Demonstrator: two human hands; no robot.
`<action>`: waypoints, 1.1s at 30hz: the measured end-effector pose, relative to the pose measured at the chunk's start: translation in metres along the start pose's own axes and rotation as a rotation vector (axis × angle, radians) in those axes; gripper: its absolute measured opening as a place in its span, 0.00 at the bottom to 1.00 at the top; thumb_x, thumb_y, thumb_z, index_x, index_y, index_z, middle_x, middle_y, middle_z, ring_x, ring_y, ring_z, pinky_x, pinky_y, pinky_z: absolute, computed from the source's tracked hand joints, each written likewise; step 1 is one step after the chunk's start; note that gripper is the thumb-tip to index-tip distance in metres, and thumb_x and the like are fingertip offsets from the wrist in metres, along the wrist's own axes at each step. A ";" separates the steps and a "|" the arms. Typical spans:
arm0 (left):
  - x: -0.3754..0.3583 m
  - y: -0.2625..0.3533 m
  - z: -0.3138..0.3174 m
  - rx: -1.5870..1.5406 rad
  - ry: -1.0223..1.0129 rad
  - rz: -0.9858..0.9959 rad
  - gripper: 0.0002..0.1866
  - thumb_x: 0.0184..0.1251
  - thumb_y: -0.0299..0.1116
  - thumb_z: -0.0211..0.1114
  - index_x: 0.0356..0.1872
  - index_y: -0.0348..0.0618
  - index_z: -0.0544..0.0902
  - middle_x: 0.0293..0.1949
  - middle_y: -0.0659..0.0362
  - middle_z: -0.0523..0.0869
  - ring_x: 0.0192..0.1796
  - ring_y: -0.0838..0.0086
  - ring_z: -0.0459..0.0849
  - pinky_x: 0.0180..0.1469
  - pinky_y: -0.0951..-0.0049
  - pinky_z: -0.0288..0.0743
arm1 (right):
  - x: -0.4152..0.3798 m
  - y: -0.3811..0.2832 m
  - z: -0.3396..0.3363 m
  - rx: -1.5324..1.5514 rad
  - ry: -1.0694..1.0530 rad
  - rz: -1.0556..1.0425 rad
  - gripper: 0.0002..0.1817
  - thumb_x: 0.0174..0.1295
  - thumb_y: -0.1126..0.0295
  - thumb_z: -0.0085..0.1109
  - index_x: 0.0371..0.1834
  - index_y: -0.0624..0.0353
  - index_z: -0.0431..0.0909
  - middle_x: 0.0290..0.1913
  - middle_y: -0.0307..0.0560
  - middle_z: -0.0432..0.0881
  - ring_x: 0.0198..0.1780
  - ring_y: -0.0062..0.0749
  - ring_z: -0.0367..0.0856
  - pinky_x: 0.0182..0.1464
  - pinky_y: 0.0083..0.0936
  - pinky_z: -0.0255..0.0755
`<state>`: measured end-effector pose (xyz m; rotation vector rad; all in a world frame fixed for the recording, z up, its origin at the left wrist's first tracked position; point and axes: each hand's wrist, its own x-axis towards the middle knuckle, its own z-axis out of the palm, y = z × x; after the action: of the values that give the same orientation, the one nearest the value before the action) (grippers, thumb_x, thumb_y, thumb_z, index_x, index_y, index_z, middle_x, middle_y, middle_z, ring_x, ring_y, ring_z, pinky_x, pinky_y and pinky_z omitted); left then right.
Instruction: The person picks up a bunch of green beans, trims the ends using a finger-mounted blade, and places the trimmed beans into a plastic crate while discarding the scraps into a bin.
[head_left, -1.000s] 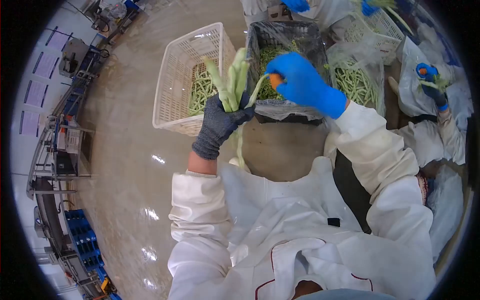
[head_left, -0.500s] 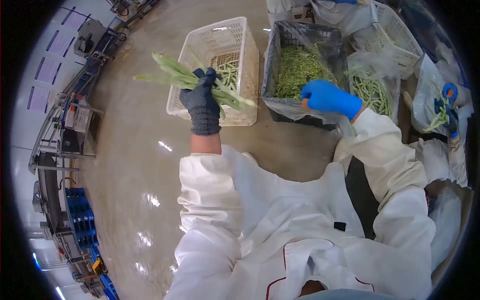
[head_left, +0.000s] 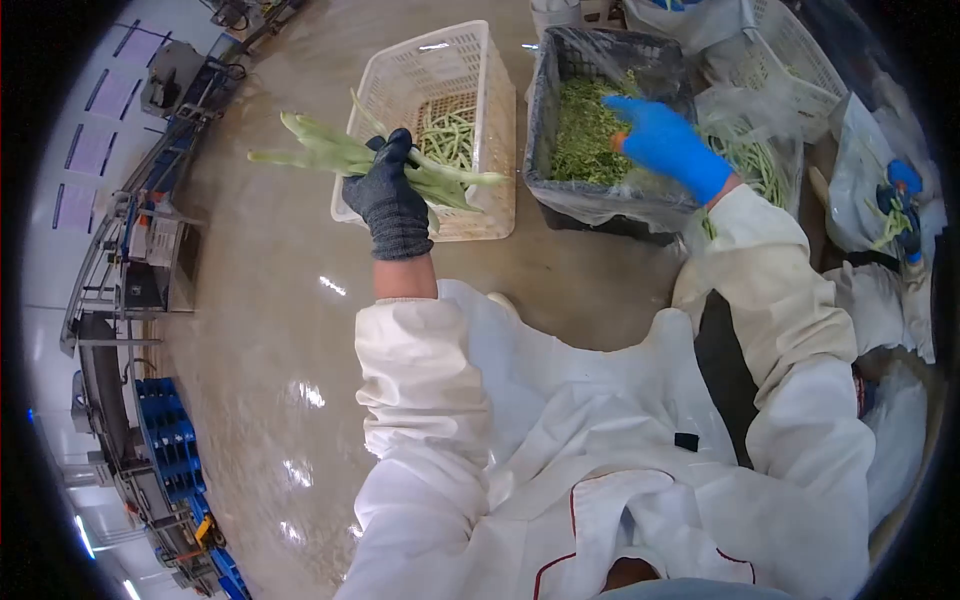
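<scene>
In my left hand (head_left: pixel 388 205), gloved in dark grey, is a bunch of long flat green beans (head_left: pixel 335 153), held closed near its middle. The bunch lies nearly level over the near left part of a white slatted crate (head_left: pixel 497 190); more beans (head_left: pixel 447 138) lie inside that crate. My right hand (head_left: pixel 672 145), in a blue glove, hovers above a dark crate (head_left: pixel 605 200) lined with clear plastic and filled with green trimmings (head_left: pixel 588 120). Its forefinger stretches out to the left, apart from an orange tip at the thumb that I cannot identify.
Right of the dark crate, a plastic-lined container holds more beans (head_left: pixel 755 165). Another white crate (head_left: pixel 800 50) stands behind it. At far right, a co-worker's gloved hands (head_left: pixel 905 205) hold green pieces. Machinery (head_left: pixel 150 260) lines the left wall, beside wet floor (head_left: pixel 270 400).
My right hand has risen away from the dark crate's near edge, and its forefinger has stretched out. My left hand has shifted slightly left and down, still holding the beans.
</scene>
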<state>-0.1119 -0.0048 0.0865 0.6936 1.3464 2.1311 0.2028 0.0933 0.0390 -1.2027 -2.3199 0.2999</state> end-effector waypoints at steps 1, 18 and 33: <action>-0.003 -0.003 0.003 0.004 -0.042 -0.001 0.09 0.50 0.19 0.71 0.32 0.34 0.80 0.28 0.57 0.83 0.27 0.70 0.82 0.32 0.73 0.75 | -0.001 -0.019 -0.003 0.241 -0.095 -0.051 0.20 0.57 0.65 0.59 0.52 0.59 0.80 0.45 0.59 0.84 0.46 0.49 0.84 0.47 0.39 0.78; -0.023 -0.012 0.023 0.041 -0.148 -0.153 0.10 0.52 0.21 0.72 0.35 0.34 0.82 0.28 0.57 0.84 0.28 0.72 0.83 0.32 0.74 0.76 | -0.024 -0.084 0.008 0.260 -0.157 -0.479 0.10 0.53 0.67 0.59 0.36 0.57 0.82 0.35 0.53 0.81 0.37 0.50 0.81 0.41 0.42 0.74; -0.059 0.009 0.011 0.302 -0.704 -0.462 0.11 0.54 0.24 0.70 0.38 0.33 0.80 0.28 0.57 0.83 0.29 0.71 0.83 0.33 0.74 0.78 | 0.023 0.021 -0.035 0.386 0.352 -0.141 0.12 0.58 0.66 0.59 0.40 0.60 0.83 0.33 0.53 0.84 0.33 0.41 0.84 0.38 0.34 0.76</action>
<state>-0.0631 -0.0398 0.0899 1.0109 1.2628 1.1668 0.2246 0.1228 0.0680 -0.8223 -1.9193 0.4250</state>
